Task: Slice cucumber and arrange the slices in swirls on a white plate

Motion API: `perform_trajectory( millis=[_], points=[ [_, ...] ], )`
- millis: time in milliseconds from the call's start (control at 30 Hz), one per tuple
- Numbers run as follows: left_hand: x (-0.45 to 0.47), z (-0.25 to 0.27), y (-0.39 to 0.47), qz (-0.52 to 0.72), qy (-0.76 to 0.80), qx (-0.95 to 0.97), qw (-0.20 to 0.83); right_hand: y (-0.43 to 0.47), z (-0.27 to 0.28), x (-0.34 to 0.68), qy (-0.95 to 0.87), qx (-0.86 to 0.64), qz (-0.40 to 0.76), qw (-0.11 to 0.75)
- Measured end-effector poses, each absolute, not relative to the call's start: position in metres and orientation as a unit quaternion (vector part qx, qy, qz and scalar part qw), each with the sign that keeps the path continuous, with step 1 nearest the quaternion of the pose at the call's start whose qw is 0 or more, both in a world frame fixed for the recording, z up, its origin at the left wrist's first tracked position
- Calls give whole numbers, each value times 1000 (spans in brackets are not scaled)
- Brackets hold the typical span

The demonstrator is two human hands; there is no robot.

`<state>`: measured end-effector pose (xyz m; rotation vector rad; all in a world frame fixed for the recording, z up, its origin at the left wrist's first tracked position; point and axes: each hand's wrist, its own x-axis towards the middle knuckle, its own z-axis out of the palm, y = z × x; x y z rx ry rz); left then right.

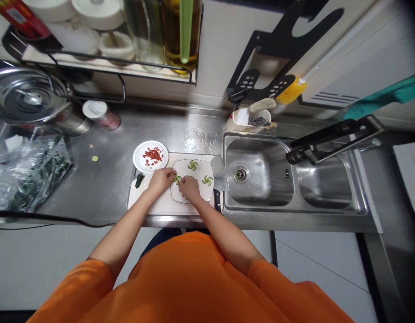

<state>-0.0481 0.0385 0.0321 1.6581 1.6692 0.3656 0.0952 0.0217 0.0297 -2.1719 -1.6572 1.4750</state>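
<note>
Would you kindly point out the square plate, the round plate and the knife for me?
Square plate (203, 169): head view, bare surface between two green slice arrangements.
Round plate (137, 157): head view, left part of the rim.
Knife (220, 171): head view, the broad blade.

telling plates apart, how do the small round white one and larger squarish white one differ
The small round white plate is circular and smaller; the larger squarish white plate has rounded corners. The round plate holds loose red pieces; the squarish plate bears green-slice pinwheels. Both are white.
</note>
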Motion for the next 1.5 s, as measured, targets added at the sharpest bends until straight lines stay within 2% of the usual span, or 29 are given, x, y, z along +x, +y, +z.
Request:
perform_trajectory(
  millis=[367,633,1000,1233,1500],
  points=[
    [-46,35,38,128,640,668,357,20,31,94,-586,-701,406,-7],
    [-44,37,38,109,628,699,325,22,32,93,-591,-699,401,-28],
    [-44,37,37,112,636,690,328,21,34,93,-592,-698,402,-21],
    [-48,37,33,159,655,663,327,21,33,96,-598,-688,412,-23],
    [-68,42,23,197,721,612,260,16,32,104,-613,-671,417,8]
  ],
)
